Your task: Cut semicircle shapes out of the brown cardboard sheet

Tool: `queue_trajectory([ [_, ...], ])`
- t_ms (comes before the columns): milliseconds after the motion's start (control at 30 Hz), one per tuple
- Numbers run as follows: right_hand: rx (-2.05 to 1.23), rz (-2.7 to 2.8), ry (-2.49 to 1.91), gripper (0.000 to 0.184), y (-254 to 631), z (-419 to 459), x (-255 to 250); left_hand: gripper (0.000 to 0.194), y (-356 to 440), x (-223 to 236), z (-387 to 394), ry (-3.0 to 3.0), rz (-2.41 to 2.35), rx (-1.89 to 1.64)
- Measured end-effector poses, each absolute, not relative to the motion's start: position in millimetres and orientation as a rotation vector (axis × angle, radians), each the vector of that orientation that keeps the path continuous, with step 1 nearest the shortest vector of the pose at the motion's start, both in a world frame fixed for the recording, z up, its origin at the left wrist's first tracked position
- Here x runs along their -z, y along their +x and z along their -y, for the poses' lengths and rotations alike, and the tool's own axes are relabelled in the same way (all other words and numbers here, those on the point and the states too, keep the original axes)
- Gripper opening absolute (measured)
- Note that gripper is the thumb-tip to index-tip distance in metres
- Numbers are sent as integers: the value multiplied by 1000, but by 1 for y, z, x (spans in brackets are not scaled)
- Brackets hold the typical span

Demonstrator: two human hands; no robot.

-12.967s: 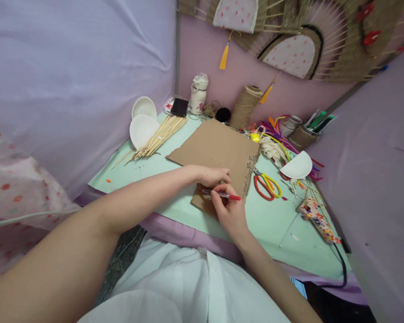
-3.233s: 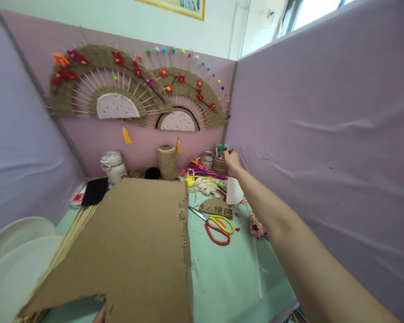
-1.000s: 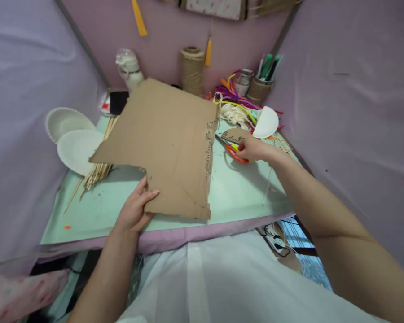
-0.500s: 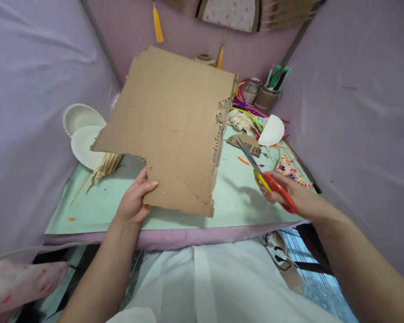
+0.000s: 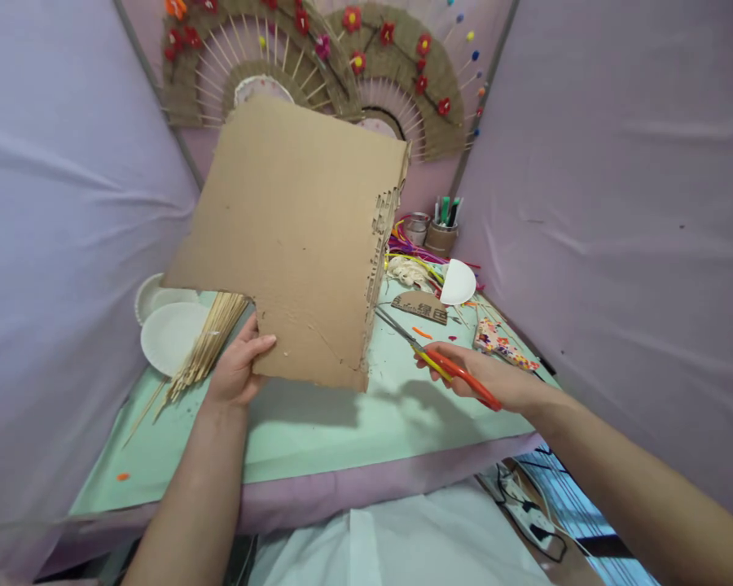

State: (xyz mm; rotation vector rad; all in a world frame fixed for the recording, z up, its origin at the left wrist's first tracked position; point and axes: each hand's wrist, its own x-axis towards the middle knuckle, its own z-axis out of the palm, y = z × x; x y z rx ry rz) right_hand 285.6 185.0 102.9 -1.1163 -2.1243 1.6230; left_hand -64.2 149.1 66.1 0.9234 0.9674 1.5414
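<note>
My left hand grips the lower left corner of a large brown cardboard sheet, thumb on its face, and holds it raised and tilted over the table. The sheet's right edge is ragged, with torn corrugation showing. In my right hand is a pair of scissors with red and yellow handles. Its slim metal blades point left toward the sheet's right edge, their tips close to it; whether they touch I cannot tell. Behind the scissors lies a half-round cardboard piece with printed characters.
Bamboo skewers and white paper plates lie on the left. At the back right are pipe cleaners, white yarn, a half plate and a pen holder. Decorated fans hang on the back wall.
My right hand has brought the scissors left, nearer the cardboard's ragged edge. My view has tilted up, showing more of the fans on the wall. My left hand keeps its hold on the cardboard.
</note>
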Motion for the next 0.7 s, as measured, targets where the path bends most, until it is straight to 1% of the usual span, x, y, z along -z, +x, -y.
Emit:
queue_trajectory([
  [200,-1584,2220,-1012,56,273,-195,-100,54,-69,-61,-146,908,-980,-1511],
  [267,-1574,2205,-980,51,272,-196,-99,55,-69,-61,-146,927,-989,-1483],
  [367,-1594,2166,-977,43,270,-195,-98,52,-70,-61,-145,950,-1033,-1442],
  [500,-1639,2050,-1072,32,264,-193,-94,50,-68,-61,-143,961,-1076,-1425],
  [700,-1605,1947,-1196,39,254,-191,-82,50,-64,-62,-143,934,-1083,-1415],
])
